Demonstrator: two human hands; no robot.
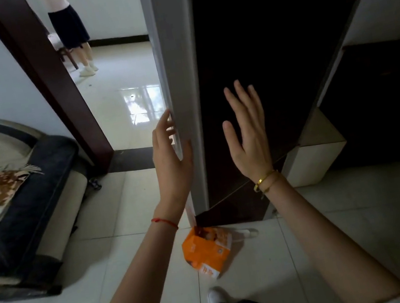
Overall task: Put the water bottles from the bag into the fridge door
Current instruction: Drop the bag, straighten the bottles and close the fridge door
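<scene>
The person is standing before the fridge (253,68), whose dark front is facing the camera. The left hand (169,154) is lying at the fridge's grey left edge, fingers spread and clamped on nothing; the right hand (247,132) is hovering flat and open over the dark panel. One orange bag (206,250) is sitting on the tiled floor (365,229) at the fridge's foot, just ahead of one white shoe (218,297). One pale bottle end (249,233) is showing beside the bag; how many bottles are inside cannot be told. Judged: the bag is soft and would sag; full bottles would be heavy, smooth and stiff, best gripped round the body.
</scene>
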